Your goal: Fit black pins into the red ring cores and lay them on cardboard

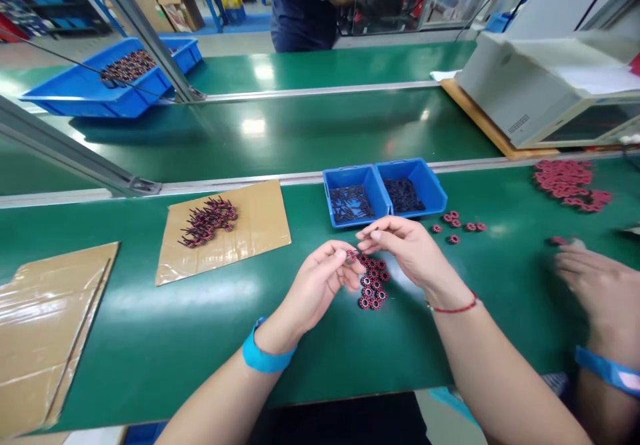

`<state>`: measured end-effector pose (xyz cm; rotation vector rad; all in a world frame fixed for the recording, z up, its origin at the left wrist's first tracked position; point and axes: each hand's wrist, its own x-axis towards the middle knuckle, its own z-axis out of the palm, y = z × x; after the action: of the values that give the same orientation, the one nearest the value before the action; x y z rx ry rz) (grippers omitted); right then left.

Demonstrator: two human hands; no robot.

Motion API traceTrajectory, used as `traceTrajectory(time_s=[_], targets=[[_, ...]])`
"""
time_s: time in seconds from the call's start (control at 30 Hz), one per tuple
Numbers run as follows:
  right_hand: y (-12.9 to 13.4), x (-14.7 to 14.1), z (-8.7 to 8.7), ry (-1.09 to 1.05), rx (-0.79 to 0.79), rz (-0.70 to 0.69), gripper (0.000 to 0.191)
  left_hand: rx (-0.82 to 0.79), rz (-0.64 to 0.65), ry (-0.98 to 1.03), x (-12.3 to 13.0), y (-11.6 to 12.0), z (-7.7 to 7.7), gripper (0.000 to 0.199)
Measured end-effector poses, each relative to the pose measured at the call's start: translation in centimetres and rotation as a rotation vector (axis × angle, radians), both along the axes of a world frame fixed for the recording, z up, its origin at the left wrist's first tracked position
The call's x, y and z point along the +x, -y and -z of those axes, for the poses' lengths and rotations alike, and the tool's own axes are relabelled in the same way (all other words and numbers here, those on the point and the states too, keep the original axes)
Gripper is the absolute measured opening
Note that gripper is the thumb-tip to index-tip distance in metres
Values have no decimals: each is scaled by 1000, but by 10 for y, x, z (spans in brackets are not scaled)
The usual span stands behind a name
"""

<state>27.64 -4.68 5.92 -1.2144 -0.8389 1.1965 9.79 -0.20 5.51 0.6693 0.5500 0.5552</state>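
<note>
My left hand (325,275), with a blue band at the wrist, pinches a small red-and-black ring (352,256) between thumb and fingertips. Just right of it, my right hand (405,245) is closed at the fingertips around a small dark piece (375,229). Below both hands a cluster of red-and-black rings (376,303) lies on the green table (200,338). Behind them stand two blue bins, the left bin (332,198) and the right bin (440,195), both holding small dark parts. A few loose rings (453,239) lie to the right.
Cardboard (265,218) at the left carries a pile of ring parts with dark pins (207,223). Another cardboard sheet (45,325) lies further left. At right are red rings (565,178) and another person's hand (600,285). A metal frame (75,145) and large blue tray (105,106) stand behind.
</note>
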Motion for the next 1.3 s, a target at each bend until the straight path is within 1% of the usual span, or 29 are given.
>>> traceTrajectory(time_s=[0.13,0.2,0.3,0.6,0.83,1.03,1.17,1.23,1.3], targets=[[2,-1,-4,-121,0,-24,14,13,21,-14,-2,-1,-2,23],[4,-2,-7,-145,11,-24,10,23,21,-12,-3,-2,-2,22],[8,-4,-11,-112,28,-10,2,35,22,-6,-4,-2,-1,19],[13,-4,-17,-49,28,21,11,44,24,-9,-6,-1,-1,16],[13,-5,-16,-17,25,15,10,47,23,-21,-5,-2,0,16],[12,-9,-15,84,18,-16,12,51,15,-11,-5,-2,0,14],[11,-8,-10,164,31,58,16,45,8,24,-3,-3,0,16],[10,-7,-7,180,40,123,15,34,2,18,-3,-4,0,20],[9,-5,-6,166,39,159,12,23,-8,3,-3,-4,0,23]])
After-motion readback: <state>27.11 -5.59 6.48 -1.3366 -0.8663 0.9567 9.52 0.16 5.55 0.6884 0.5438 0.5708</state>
